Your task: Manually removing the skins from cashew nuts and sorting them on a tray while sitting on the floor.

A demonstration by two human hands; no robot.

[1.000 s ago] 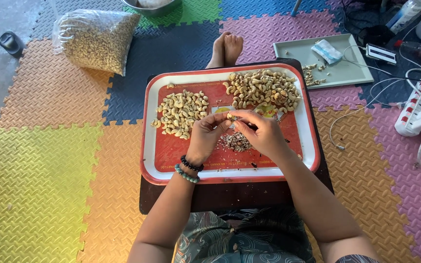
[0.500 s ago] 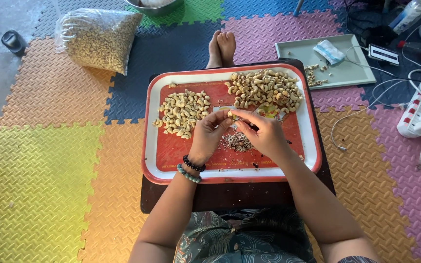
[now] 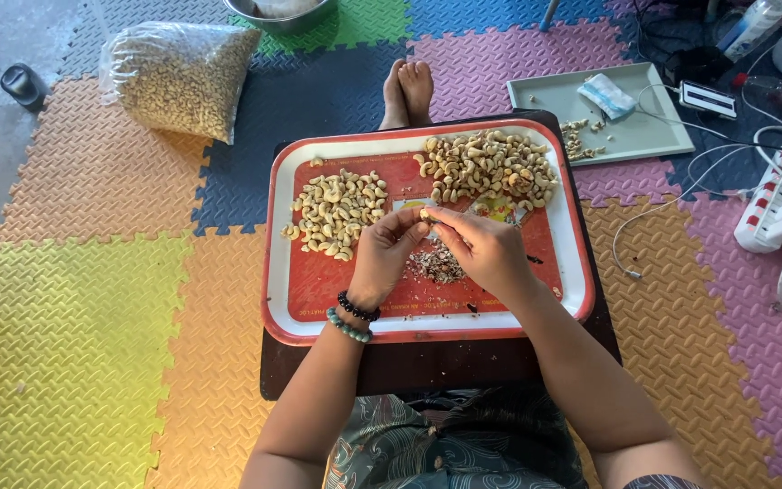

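A single cashew nut (image 3: 426, 215) sits pinched between the fingertips of both hands, held just above the middle of the red tray (image 3: 319, 290); the left hand (image 3: 382, 256) has its grip closed on the nut from the left, and the right hand (image 3: 486, 249) closes on it from the right, thumb and forefinger working at its skin. Directly under the hands lies a small heap of brown skins and crumbs (image 3: 436, 263) on the tray's red floor. To the left on the tray is a pile of paler, clean-looking nuts (image 3: 337, 211), and at the upper right a larger pile of nuts (image 3: 491, 167) with darker patches that seem to have skin on them. Judging by the two piles, a fair part of the work looks done, yet more than half of what lies on the tray is left. The tray rests on a dark low worktop (image 3: 427, 362) across the person's lap, with bare feet (image 3: 409, 91) showing beyond it. Farther out on the coloured foam floor mats (image 3: 74, 344) lie a big clear bag of nuts (image 3: 178, 77), a pale green tray (image 3: 644, 127) with a few nuts, and a white power strip (image 3: 771, 213) with cables
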